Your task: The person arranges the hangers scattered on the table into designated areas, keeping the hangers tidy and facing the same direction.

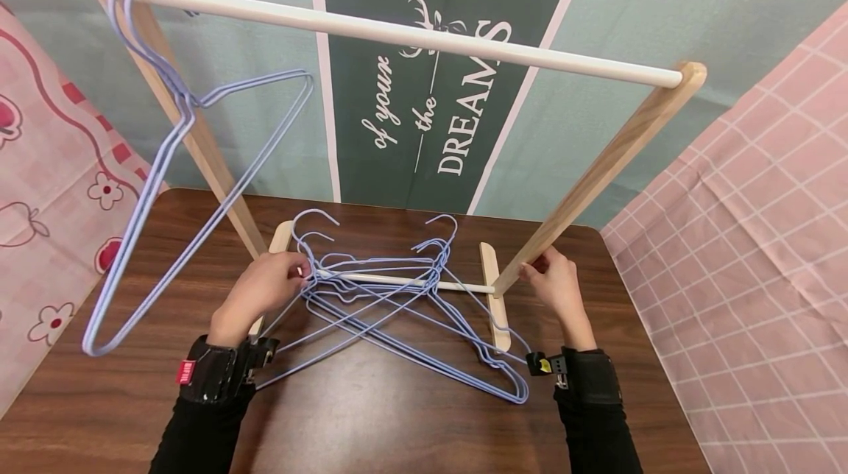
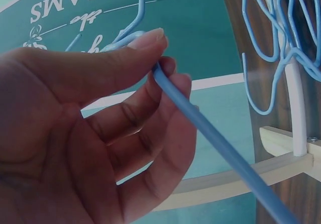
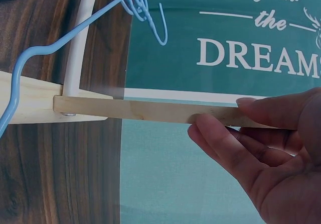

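Observation:
A small wooden clothes rack stands on the brown table [image 1: 371,415], with a white top rail [image 1: 411,36] and slanted wooden legs. Several blue wire hangers [image 1: 397,312] lie in a pile over the rack's lower bar. My left hand [image 1: 268,290] pinches the wire of one hanger [image 2: 210,138] between thumb and fingers at the pile's left end. My right hand [image 1: 556,284] grips the right wooden leg [image 1: 596,168] low down; in the right wrist view the fingers [image 3: 235,143] curl around that leg [image 3: 145,110]. Other blue hangers [image 1: 179,165] hang from the rail's left end.
A green backdrop with white "of your the DREAMS" lettering [image 1: 437,106] stands behind the rack. Pink patterned cloth [image 1: 46,187] lies on the left and pink checked cloth [image 1: 755,253] on the right. The table's front part is bare wood.

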The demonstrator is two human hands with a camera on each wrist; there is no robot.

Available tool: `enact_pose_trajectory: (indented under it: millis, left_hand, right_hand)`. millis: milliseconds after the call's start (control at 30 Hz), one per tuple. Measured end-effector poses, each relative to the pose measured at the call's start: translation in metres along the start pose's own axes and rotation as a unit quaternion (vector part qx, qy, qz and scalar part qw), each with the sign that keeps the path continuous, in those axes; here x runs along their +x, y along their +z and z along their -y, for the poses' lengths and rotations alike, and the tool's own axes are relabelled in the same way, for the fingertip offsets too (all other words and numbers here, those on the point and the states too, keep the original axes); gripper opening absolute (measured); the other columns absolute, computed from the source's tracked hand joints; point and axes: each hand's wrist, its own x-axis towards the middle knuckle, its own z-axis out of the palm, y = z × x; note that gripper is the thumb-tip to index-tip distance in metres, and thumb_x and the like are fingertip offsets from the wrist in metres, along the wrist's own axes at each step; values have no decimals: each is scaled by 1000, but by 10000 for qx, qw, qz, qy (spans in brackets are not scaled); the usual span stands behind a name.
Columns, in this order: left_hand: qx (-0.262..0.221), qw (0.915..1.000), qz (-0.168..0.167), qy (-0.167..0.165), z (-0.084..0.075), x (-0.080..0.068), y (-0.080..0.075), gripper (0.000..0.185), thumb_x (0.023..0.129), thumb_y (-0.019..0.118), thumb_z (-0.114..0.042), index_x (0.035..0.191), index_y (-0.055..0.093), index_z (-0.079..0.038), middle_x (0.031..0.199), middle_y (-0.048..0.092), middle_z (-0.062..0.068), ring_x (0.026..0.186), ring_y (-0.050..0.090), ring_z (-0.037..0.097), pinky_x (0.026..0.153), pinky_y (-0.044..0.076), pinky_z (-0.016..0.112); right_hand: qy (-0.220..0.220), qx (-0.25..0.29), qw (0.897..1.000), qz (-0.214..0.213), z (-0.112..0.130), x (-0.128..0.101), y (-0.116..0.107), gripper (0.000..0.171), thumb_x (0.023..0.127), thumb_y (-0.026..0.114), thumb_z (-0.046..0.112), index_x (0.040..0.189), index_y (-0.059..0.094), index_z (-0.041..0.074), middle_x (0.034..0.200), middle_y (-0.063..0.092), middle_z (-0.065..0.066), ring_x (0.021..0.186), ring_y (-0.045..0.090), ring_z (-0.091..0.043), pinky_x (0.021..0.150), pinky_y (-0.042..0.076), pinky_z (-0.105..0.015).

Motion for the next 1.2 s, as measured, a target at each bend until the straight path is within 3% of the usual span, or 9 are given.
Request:
enact_pose_trajectory:
  millis: [300,533,1200]
  left_hand:
    - [52,9999,-13,-105,-5,-5,-5,3,78,63,-4,76,61,-6,60,50,-3,55,43,15,50,34,32]
    - [113,9999,-108,-59,-11,-8,-10,7,77,64,-3,75,60,-9,61,51,-3,55,44,15,50,35,33]
    - [-25,9995,-288,-162,-17,-15,-23,6,77,64,-3,79,60,-7,64,56,-2,57,48,17,52,37,35]
  right_hand:
    - [-18,41,10000,5,-1,0,0,18,83,59,-1,99,56,-10,80,61,-24,72,63,-35,59,51,-40]
    - [-73,-223,9997,-14,-4,0,1,17,83,61,1,97,57,-8,79,62,-22,69,62,-33,57,49,-37]
    - [28,-107,9999,46,0,-1,-1,18,83,60,1,98,56,-9,80,62,-23,72,62,-34,59,50,-39]
